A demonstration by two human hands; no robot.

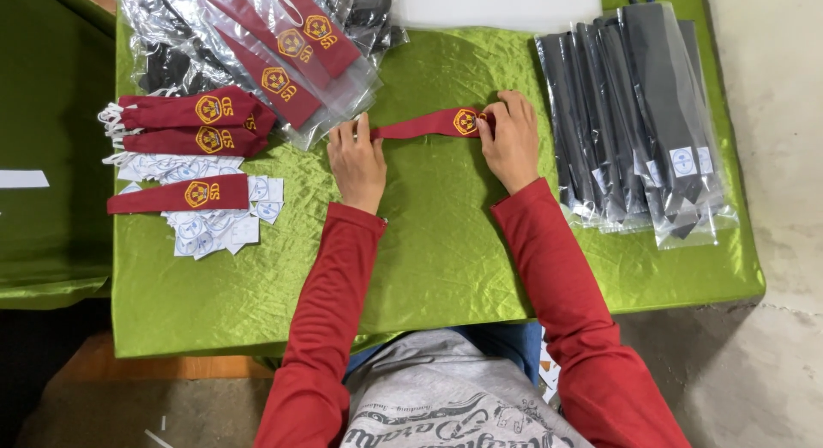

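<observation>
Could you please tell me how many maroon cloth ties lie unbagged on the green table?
4: one maroon cloth tie between the left hand and right hand, two stacked at far left, one on the small white labels. Others may hide underneath.

Maroon tie (429,124) w/ yellow emblem, green cloth (446,242), red sleeves (574,276).

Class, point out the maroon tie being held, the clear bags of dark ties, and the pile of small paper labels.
maroon tie (426,125): head view, mid-strip.
clear bags of dark ties (639,122): head view, middle bag.
small paper labels (214,229): head view, pile's middle.
</observation>
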